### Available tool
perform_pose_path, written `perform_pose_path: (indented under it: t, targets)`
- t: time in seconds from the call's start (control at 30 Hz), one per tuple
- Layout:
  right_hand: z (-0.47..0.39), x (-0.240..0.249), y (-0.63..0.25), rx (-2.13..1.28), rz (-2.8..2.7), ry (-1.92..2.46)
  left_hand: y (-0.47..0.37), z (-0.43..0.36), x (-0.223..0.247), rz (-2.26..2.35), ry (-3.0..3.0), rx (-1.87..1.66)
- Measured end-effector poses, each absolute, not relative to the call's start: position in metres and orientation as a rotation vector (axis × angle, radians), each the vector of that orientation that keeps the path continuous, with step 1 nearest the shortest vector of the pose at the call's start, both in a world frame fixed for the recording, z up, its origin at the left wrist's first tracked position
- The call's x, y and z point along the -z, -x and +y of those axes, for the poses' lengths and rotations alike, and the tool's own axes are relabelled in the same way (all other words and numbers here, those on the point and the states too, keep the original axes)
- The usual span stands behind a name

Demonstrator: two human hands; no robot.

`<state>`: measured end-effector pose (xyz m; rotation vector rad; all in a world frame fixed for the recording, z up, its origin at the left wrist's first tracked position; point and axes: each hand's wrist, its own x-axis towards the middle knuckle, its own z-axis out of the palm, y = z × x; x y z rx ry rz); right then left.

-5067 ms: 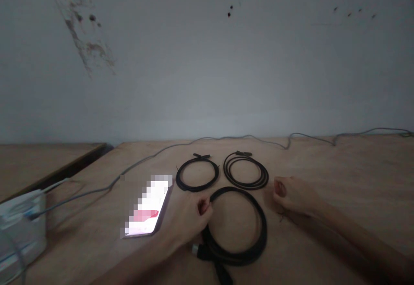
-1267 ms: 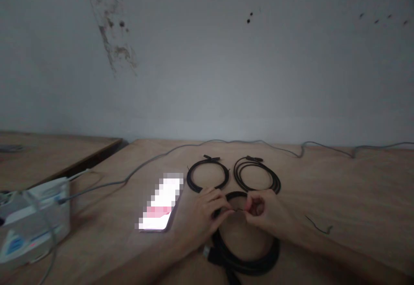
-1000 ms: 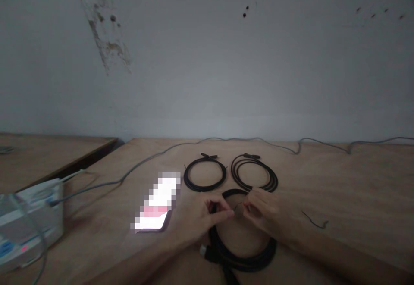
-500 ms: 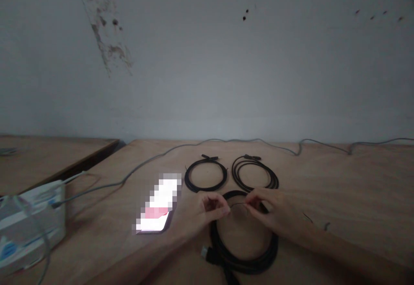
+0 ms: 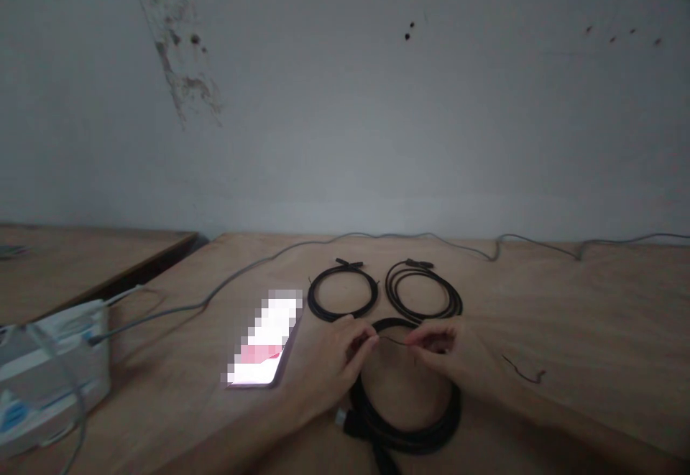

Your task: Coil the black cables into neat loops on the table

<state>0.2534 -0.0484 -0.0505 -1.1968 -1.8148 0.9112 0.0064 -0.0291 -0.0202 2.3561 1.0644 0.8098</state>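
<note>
Left hand [image 5: 337, 360], one, head view: fingertips pinching one end of thin dark tie [image 5: 393, 340]. Right hand [image 5: 458, 351], one: pinching same tie's other end. Tie held above near coil [image 5: 415, 440], black cable. Coils, three in all: near coil, far left coil [image 5: 342, 315], far right coil [image 5: 454, 308]. Loose tie [image 5: 522, 374], one, on table [image 5: 604, 317], right of right hand. Phone [image 5: 264, 346], one, lit, left of left hand. White power box [image 5: 59, 381], one, table's left. Grey cord [image 5: 302, 243], one, running near wall [image 5: 323, 123].

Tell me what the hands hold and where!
A thin twist tie: the left hand and right hand pinch it at either side of its visible stretch.
</note>
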Motion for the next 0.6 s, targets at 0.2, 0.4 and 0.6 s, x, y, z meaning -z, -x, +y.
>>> perform_pose_path:
  t: [0.2, 0.4, 0.6]
  targets:
    - [-0.055, 0.051, -0.261, -0.102, -2.204, 0.968, -0.002, -0.029, 0.022, 0.978, -2.372, -0.733]
    - [-0.058, 0.053, -0.275, 0.445, -2.386, 0.601, -0.002, -0.030, 0.018, 0.941, -2.248, -0.658]
    - [-0.059, 0.040, -0.277, 0.489, -2.408, 0.589, -0.006, -0.031, 0.019, 0.932, -2.160, -0.697]
